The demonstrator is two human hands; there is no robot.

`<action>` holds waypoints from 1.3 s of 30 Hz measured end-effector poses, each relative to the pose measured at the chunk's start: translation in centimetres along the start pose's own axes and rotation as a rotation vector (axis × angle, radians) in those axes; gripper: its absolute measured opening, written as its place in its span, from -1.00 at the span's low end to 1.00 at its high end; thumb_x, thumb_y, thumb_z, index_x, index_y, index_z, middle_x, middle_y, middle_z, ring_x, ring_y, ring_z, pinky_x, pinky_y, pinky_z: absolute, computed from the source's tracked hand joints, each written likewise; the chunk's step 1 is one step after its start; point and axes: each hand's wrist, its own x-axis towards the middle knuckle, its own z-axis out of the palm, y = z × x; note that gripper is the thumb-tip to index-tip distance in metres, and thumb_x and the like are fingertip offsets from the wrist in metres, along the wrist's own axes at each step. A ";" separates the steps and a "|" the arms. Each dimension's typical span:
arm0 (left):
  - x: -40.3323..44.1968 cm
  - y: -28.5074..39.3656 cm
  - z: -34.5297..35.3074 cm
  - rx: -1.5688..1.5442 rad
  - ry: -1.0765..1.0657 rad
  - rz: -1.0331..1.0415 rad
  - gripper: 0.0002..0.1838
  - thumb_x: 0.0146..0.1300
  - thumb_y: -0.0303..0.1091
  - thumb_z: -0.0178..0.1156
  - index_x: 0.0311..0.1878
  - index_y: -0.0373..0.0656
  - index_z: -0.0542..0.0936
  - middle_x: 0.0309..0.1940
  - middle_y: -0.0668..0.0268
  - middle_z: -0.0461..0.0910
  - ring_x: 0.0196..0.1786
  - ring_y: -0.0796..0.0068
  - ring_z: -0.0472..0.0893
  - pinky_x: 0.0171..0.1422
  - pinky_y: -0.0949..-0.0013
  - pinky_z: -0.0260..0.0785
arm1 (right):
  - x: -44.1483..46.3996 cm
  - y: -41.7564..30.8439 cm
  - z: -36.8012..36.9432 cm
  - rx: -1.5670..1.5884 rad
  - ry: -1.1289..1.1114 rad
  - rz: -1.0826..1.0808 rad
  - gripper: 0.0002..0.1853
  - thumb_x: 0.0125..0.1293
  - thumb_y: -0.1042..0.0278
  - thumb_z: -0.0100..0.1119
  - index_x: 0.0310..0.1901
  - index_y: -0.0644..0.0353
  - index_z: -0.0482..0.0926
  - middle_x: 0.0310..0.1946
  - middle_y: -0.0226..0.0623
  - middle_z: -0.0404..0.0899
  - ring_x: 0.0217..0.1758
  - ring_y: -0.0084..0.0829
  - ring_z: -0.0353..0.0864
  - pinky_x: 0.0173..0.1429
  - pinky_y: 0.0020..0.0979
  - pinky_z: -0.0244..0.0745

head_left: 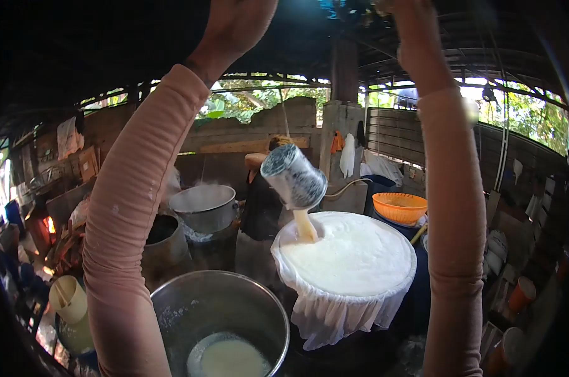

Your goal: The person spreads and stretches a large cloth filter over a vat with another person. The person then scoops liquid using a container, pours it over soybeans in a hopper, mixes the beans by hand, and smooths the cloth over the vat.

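Both arms, in long pinkish sleeves, are raised. My left hand [239,26] and my right hand [413,19] are at the top edge; their fingers are out of frame or dark, so any grip is hidden. Between the arms a tilted metal pail [294,179] hangs in the air, with a thin line rising from it. What bears the pail is not clear. From it a cream-coloured liquid [306,226] pours into a round vat lined with white cloth [341,314], which is full of white, frothy liquid [360,257].
A large metal pot [283,314] with some milky liquid stands at front left. Behind it are a drum [165,245] and a steaming metal pan [203,200]. Another person [257,201] stands beyond the pail. An orange basket [399,207] sits behind the vat; a cream bucket [67,300] is far left.
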 end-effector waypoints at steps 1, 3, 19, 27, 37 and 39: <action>-0.6 0.3 -0.3 -0.006 -0.023 0.012 -0.83 0.47 -0.30 0.03 -0.19 -0.17 0.52 -0.29 0.47 0.45 -0.17 0.69 0.38 -0.06 0.50 0.29 | 0.3 0.3 -0.8 -0.066 -0.017 -0.022 -0.62 0.26 0.23 0.27 0.08 0.07 0.47 -0.33 -0.34 0.58 -0.08 -0.39 0.51 0.17 -0.27 0.32; -2.4 1.6 -0.9 -0.072 -0.028 -0.059 -0.87 0.46 -0.35 0.04 -0.19 -0.17 0.51 -0.30 0.47 0.44 -0.19 0.70 0.38 -0.11 0.53 0.29 | -1.1 0.6 -4.1 -0.349 -0.003 -0.187 -0.63 0.31 0.20 0.21 0.10 0.08 0.48 -0.24 -0.29 0.57 -0.01 -0.38 0.51 0.21 -0.25 0.32; -53.9 32.1 -2.4 0.100 -0.162 -1.781 -0.80 0.33 -0.35 0.21 -0.08 -0.26 0.57 -0.22 0.23 0.65 -0.18 0.46 0.64 -0.03 0.38 0.49 | -64.2 -3.0 -9.7 -0.644 -0.688 1.048 -0.70 0.27 0.55 0.12 0.05 0.37 0.47 -0.41 -0.24 0.63 -0.33 -0.41 0.61 -0.11 -0.39 0.50; -58.4 43.9 4.7 -0.351 0.303 -2.602 -0.78 0.40 -0.27 0.15 -0.05 -0.21 0.57 -0.22 0.32 0.65 -0.20 0.61 0.60 -0.12 0.54 0.44 | -93.9 -23.2 -18.7 -0.462 0.154 2.036 -0.66 0.19 0.59 0.13 0.02 0.42 0.42 -0.43 -0.18 0.63 -0.34 -0.48 0.63 -0.21 -0.43 0.54; -73.7 34.7 18.5 -0.807 0.078 -2.612 -0.16 0.19 -0.45 0.21 0.46 0.07 -0.04 0.24 0.37 0.29 0.09 0.44 0.44 0.08 0.08 0.40 | -87.6 -29.3 -23.0 -0.647 0.498 2.057 -0.72 0.32 0.49 0.09 0.04 0.34 0.41 -0.37 -0.24 0.59 -0.37 -0.50 0.57 -0.30 -0.49 0.46; -76.5 30.2 22.3 -0.582 0.166 -2.569 -0.08 0.05 -0.61 0.20 0.43 0.09 -0.06 0.15 0.28 0.32 0.05 0.40 0.45 0.01 0.19 0.41 | -85.8 -29.3 -23.7 -0.631 0.619 1.977 -0.70 0.33 0.50 0.09 0.07 0.37 0.41 -0.38 -0.27 0.58 -0.36 -0.54 0.55 -0.26 -0.50 0.47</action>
